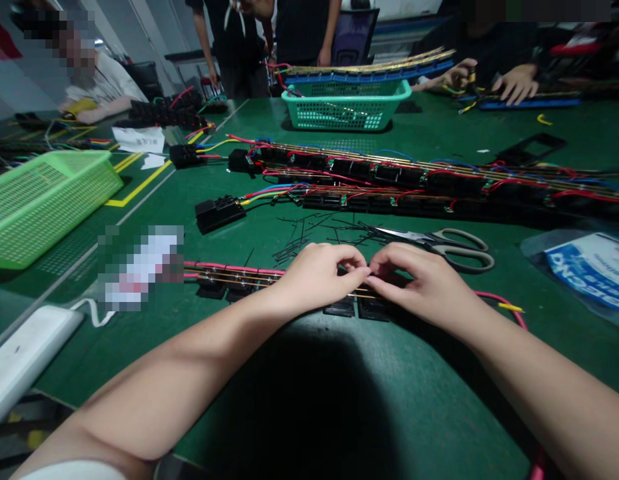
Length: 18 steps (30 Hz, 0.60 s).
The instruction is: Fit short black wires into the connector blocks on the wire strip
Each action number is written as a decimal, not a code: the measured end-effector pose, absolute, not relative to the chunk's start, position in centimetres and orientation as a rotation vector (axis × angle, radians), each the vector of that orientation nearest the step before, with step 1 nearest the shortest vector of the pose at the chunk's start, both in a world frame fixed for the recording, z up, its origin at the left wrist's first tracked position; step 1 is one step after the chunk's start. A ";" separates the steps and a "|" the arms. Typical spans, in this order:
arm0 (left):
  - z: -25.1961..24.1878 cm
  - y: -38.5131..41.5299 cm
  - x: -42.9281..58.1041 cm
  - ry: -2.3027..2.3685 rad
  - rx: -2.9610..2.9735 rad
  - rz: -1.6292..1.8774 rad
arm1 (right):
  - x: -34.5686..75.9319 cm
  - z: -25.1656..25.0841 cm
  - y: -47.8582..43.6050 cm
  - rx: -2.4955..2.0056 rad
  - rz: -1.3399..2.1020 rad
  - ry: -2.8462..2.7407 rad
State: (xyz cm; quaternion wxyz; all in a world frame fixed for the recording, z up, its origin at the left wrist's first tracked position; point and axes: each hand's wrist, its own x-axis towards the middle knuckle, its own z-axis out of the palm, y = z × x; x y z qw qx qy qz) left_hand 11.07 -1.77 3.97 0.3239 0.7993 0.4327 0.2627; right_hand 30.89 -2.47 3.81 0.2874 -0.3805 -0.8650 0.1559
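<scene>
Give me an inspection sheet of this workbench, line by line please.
Surface: green mat, yellow marking lines at left.
Job's things: socket strip, black modules on brass rails, lying flat under both hands.
Clutter: scissors, black offcuts, bagged label, white device.
Grippers: left hand and right hand, fingertips pinched together over the strip; what they pinch is too small to tell.
Cables: pink wire along the strip; red, blue and yellow leads on the stacked strips behind.
Surroundings: green basket, teal basket, a co-worker's hands at the far edge.
</scene>
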 end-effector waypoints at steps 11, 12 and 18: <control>3.7 -1.6 11.0 1.111 2.095 0.698 | 30.6 3.7 -2.6 -1.003 0.362 -2.320; 3.7 -1.6 11.0 1.110 2.105 0.695 | 30.6 3.7 -2.6 -1.001 0.355 -2.318; 3.7 -1.6 11.1 1.134 2.141 0.683 | 30.6 3.8 -2.7 -0.948 0.344 -2.356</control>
